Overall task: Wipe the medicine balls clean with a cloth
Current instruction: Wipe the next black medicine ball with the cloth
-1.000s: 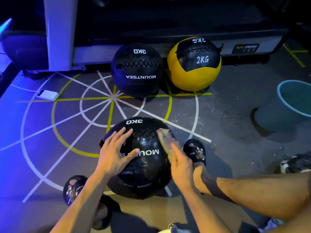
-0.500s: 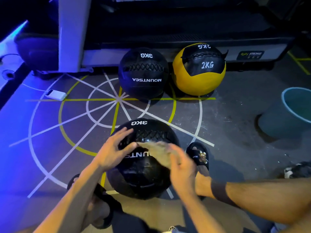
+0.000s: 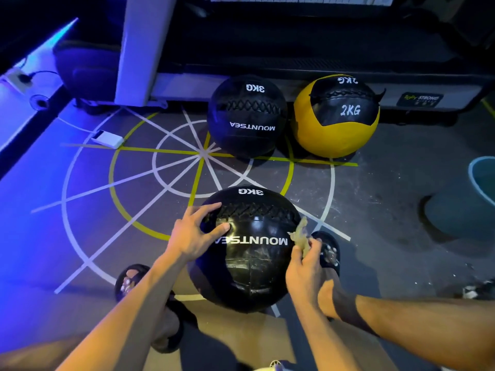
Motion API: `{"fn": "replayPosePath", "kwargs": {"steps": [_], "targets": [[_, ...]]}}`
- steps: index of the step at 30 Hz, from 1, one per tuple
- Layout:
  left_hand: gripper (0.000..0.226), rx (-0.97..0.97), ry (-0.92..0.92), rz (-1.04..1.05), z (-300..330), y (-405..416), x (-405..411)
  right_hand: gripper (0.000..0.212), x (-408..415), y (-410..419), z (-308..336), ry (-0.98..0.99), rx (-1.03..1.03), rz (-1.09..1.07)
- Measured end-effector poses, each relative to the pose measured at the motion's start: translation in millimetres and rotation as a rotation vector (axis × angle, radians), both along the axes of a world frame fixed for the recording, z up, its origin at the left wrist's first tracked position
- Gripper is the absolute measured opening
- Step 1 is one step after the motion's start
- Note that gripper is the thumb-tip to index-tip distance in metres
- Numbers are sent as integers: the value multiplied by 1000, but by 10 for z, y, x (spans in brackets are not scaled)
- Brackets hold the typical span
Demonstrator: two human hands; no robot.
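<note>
A black 3KG medicine ball (image 3: 249, 253) marked MOUNTSEA lies on the floor between my feet. My left hand (image 3: 192, 234) rests on its upper left side with fingers spread. My right hand (image 3: 305, 269) pinches a crumpled pale cloth (image 3: 300, 236) against the ball's right edge. Farther back stand a second black 3KG ball (image 3: 247, 116) and a yellow and black 2KG ball (image 3: 337, 116), side by side.
A teal bucket (image 3: 479, 194) stands at the right edge. A white power bank (image 3: 108, 139) with a cable lies at the left. A white post (image 3: 144, 49) and a dark machine base (image 3: 294, 76) run along the back. My sandalled feet flank the near ball.
My right hand has swept the cloth from the middle of the ball's top to its right edge. My left hand stays on the ball's left side. The camera has shifted slightly.
</note>
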State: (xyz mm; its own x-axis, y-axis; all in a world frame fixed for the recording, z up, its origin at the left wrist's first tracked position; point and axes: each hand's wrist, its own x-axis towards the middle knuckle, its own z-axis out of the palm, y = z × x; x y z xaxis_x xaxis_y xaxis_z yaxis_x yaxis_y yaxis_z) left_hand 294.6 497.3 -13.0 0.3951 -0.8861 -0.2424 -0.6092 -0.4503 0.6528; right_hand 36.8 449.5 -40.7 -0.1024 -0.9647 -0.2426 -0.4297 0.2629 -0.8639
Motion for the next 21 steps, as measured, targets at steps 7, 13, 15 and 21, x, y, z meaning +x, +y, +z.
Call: {"fn": "replayPosePath", "kwargs": {"steps": [7,13,15,21], "targets": [[55,28,-60,-1,40,-243,-88,55,374,478,-75,223,-730,761],[68,50,11,13,52,-259,-46,65,-70,48,-106,93,-614,585],[70,41,8,16,67,-261,-89,68,-148,-6,-120,148,-557,294],[67,41,-20,28,1,-266,-76,43,470,579,-174,137,-692,655]]}}
